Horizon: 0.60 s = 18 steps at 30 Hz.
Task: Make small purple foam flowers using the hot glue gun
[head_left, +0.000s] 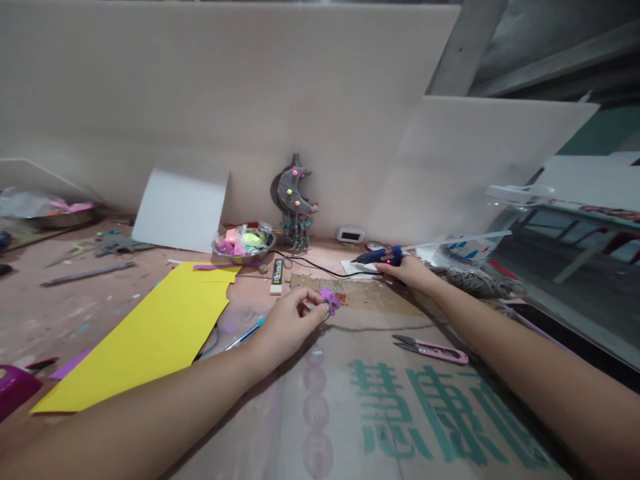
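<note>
On my feed, a yellow sheet spans the lower left. At centre, my left hand pinches a small purple piece; right of centre, my right hand grasps a blue glue gun. I judge this 1 gluing step; next calls for a steady pinch, fingertips clear of the nozzle.
</note>
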{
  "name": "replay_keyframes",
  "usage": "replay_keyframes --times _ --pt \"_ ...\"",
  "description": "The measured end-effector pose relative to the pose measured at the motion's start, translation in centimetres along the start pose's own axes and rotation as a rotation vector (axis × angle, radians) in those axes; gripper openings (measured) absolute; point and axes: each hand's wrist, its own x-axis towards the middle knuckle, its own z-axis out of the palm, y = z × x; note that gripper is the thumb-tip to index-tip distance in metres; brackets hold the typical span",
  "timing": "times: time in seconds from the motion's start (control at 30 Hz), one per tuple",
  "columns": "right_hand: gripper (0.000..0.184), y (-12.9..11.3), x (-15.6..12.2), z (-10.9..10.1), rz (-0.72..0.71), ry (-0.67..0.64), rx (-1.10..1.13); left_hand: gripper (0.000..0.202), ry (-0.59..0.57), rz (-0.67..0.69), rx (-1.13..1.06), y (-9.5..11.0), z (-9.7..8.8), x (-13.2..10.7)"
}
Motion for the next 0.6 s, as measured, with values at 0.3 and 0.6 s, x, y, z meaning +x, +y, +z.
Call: replay_keyframes --times 0.3,0.6 --pt "0.056 1.3 -4.4 -2.3 -0.073 -0.009 -0.234 0.021 0.012 0.006 -0.070 0.4 -0.2 0.0" --pt "0.032 -7.3 -11.6 0.8 -0.123 -0.246 0.438 0.021 0.072 0.079 -0.118 0.3 -0.2 0.0"
